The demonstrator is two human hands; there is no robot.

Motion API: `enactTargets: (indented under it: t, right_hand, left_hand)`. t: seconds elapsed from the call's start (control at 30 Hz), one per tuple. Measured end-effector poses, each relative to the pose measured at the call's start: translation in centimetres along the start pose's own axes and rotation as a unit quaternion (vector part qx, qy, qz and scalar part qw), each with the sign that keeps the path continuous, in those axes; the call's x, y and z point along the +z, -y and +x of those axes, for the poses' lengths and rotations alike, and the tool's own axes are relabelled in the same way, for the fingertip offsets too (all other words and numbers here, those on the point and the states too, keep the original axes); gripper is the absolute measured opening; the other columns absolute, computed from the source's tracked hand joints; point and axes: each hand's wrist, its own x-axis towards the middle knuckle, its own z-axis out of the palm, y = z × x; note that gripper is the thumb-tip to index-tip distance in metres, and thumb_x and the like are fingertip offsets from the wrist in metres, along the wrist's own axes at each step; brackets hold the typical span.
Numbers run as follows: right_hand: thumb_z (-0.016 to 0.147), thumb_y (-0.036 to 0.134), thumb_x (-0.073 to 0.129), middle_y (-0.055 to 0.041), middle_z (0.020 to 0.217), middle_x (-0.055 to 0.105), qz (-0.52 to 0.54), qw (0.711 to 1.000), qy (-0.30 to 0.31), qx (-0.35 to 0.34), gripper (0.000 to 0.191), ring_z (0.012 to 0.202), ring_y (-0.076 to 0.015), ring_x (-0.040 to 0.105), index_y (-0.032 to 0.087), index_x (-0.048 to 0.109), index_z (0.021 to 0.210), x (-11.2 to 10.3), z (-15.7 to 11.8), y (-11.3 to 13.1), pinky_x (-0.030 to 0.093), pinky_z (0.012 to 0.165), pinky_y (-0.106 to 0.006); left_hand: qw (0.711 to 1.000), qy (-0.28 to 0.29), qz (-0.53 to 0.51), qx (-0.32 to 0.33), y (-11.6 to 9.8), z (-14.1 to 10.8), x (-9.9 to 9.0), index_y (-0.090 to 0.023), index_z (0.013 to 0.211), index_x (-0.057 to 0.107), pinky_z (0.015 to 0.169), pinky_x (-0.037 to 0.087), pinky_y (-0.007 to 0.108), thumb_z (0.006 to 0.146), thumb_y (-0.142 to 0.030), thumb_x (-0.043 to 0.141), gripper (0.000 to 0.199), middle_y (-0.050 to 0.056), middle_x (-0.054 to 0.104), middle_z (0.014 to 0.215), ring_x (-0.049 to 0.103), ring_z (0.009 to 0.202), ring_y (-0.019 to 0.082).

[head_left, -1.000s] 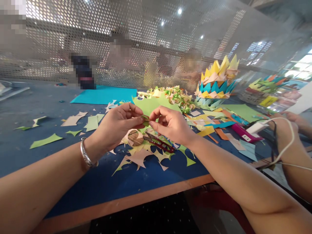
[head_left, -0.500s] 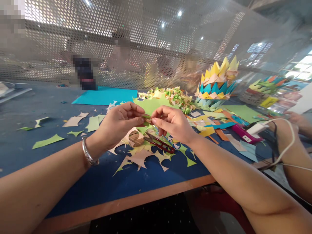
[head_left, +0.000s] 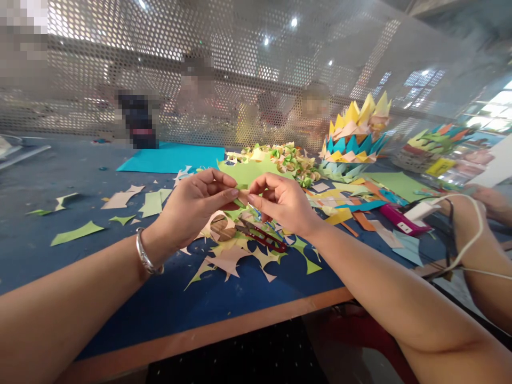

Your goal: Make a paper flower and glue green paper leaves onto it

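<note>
Gray wall (head_left: 160, 69) full of little holes stands at the far side, and cut paper bits (head_left: 230, 260) lie on the blue table (head_left: 144, 314) in front of it. From the head, the one view, two bare hands meet near the middle, over the bits. On the left, the left hand (head_left: 202, 196) pinches a small green paper (head_left: 242, 186) with its thumb and fingers. On the right, the right hand (head_left: 280, 201) seems to pinch the same paper from its side, so it sits between the fingertips. Red snips (head_left: 266, 240) and a round piece of wood (head_left: 223, 228) lie just below. The step looks like bending or folding the paper, I guess. That seems to call next for a soft, steady press, with both hands close so it won't slip. Half a second ago, the paper showed a pinkish edge between the hands; now a green bit peeks up over the fingertips. Both hands are almost where they were, and the snips look the same.
</note>
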Motion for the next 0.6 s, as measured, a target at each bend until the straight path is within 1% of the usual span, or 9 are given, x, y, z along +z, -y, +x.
enactTargets:
  t: [0.1, 0.2, 0.37, 0.47, 0.6]
  right_hand:
    - [0.088, 0.042, 0.071, 0.0020, 0.078, 0.059, 0.004, 1.000, -0.006, 0.007, 0.026, 0.050, -0.0057, 0.050, 0.020, 0.059, 0.088, 0.04, 0.03, -0.01, 0.044, 0.045, -0.022]
    - [0.090, 0.043, 0.070, 0.0018, 0.078, 0.059, 0.003, 1.000, -0.011, 0.004, 0.026, 0.049, -0.0057, 0.050, 0.020, 0.058, 0.088, 0.05, 0.03, 0.02, 0.043, 0.044, -0.022]
    - [0.087, 0.042, 0.073, 0.0024, 0.076, 0.059, 0.001, 1.000, -0.018, 0.007, 0.028, 0.046, -0.0055, 0.051, 0.019, 0.057, 0.086, 0.06, 0.04, 0.13, 0.042, 0.042, -0.022]
    - [0.086, 0.042, 0.074, 0.0027, 0.075, 0.060, -0.004, 1.000, -0.021, 0.013, 0.028, 0.045, -0.0054, 0.051, 0.019, 0.057, 0.086, 0.08, 0.07, 0.11, 0.041, 0.041, -0.021]
    - [0.086, 0.037, 0.071, 0.0028, 0.075, 0.059, 0.000, 1.000, -0.015, 0.021, 0.022, 0.046, -0.0063, 0.052, 0.019, 0.058, 0.086, 0.17, 0.09, -0.04, 0.045, 0.042, -0.022]
  left_hand:
    - [1.000, 0.002, 0.006, 0.007, 0.11, -0.09, 0.04, -0.018, 0.084, 0.065, 0.076, 0.061, 0.030, 0.075, -0.021, 0.081, 0.019, -0.001, 0.070, 0.076, 0.071, 0.075, 0.015]
    - [1.000, 0.001, 0.020, 0.022, 0.17, -0.14, 0.07, -0.018, 0.085, 0.065, 0.076, 0.060, 0.030, 0.076, -0.021, 0.080, 0.017, -0.001, 0.070, 0.077, 0.071, 0.075, 0.015]
    - [0.996, 0.010, 0.063, 0.064, 0.12, -0.11, 0.07, -0.017, 0.083, 0.065, 0.070, 0.059, 0.026, 0.079, -0.017, 0.076, 0.011, -0.001, 0.067, 0.076, 0.068, 0.070, 0.012]
    - [0.992, 0.014, 0.095, 0.085, 0.15, 0.00, -0.04, -0.017, 0.084, 0.066, 0.066, 0.058, 0.025, 0.080, -0.018, 0.074, 0.008, -0.001, 0.066, 0.076, 0.066, 0.066, 0.011]
    - [0.991, 0.028, 0.100, 0.080, 0.33, 0.19, -0.22, -0.017, 0.083, 0.066, 0.063, 0.057, 0.025, 0.080, -0.019, 0.073, 0.008, 0.000, 0.066, 0.077, 0.066, 0.065, 0.012]
